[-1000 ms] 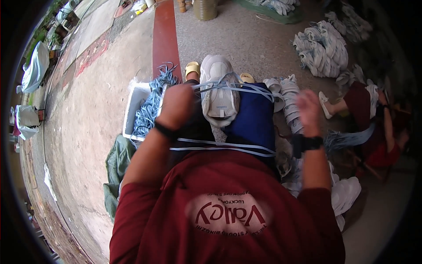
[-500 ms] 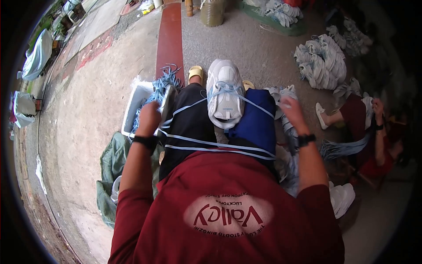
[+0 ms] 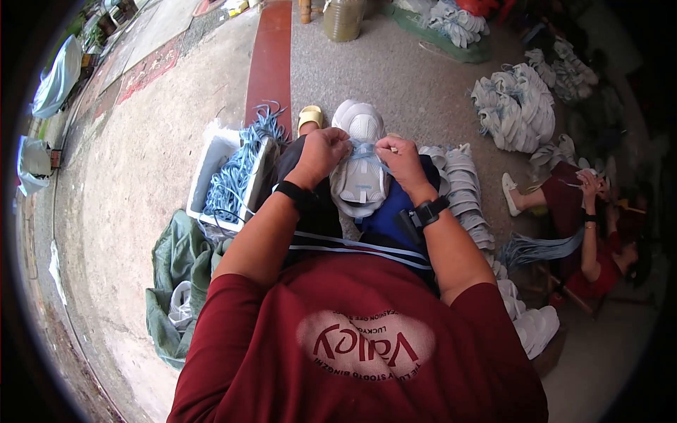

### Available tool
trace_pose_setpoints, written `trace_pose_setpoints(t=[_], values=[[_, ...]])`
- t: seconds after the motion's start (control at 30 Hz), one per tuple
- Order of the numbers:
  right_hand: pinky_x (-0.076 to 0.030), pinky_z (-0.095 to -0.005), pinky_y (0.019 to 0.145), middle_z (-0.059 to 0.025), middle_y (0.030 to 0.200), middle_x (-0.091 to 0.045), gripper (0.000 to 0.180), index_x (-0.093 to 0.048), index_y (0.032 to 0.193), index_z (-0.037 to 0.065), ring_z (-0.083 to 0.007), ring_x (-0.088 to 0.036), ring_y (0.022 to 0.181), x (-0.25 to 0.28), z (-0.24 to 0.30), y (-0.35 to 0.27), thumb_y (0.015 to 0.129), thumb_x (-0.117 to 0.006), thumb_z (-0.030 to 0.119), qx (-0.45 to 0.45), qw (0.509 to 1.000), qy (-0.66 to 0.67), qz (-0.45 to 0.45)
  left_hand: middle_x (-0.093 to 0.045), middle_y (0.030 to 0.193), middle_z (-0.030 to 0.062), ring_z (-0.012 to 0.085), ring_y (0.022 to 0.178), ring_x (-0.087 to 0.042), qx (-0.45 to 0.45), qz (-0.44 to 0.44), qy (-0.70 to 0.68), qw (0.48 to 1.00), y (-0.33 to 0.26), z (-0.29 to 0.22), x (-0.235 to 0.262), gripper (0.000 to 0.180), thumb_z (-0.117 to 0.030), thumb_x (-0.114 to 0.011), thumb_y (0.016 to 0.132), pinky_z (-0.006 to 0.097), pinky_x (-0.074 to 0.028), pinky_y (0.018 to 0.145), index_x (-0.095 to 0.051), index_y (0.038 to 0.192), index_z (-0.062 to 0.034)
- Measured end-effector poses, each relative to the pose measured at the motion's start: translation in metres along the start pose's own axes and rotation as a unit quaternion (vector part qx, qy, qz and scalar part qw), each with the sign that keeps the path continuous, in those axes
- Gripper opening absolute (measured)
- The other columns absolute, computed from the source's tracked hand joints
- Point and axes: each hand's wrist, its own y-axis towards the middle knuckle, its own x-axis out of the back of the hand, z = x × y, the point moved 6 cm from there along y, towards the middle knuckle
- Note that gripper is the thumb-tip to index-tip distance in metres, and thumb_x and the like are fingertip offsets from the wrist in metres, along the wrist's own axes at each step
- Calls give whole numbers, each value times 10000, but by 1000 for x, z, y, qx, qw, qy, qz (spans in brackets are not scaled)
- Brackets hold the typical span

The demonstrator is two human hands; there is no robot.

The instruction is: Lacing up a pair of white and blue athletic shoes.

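Note:
A white shoe upper (image 3: 360, 189) rests between my knees, its toe pointing away from me, with a light blue shoelace (image 3: 364, 149) across its eyelets. My left hand (image 3: 324, 155) is closed at the left eyelet row, thumb and fingers pinching the lace. On the opposite side, my right hand (image 3: 405, 162) also pinches the lace, close to the upper. The fingers partly hide the eyelets and lace ends. More blue laces (image 3: 338, 243) stretch across my lap.
Left of my legs stands a white foam box (image 3: 199, 190) full of blue laces (image 3: 236, 180), beside a green sack (image 3: 169, 257). Stacked white uppers (image 3: 465, 194) line my right side. Farther right are a heaped pile (image 3: 515, 106) and a seated co-worker (image 3: 592, 261). A bucket (image 3: 343, 20) stands ahead.
Both hands have come inward from wide apart to the upper's eyelets. The lace ends that stretched out sideways are drawn in; the laces on my lap remain.

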Motion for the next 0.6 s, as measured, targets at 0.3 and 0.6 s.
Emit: trace_pose_setpoints(t=[0.3,0.6], values=[[-348,-216,713,40,722,-508,136,-569,639,77,-53,-455,717,-10,-36,-4,767,-613,80,-153,931,311,110,-476,617,-46,65,567,-409,164,128,-299,932,-3,2,-20,203,-211,-592,822,212,-329,540,-589,701,-48],[-312,-209,562,55,629,-427,226,-505,566,75,-41,-392,600,-9,-21,-8,767,-606,48,-137,929,340,48,-531,698,-13,104,684,-476,107,108,-312,938,-13,6,-23,49,-83,-596,742,240,-379,656,-583,707,-50]])
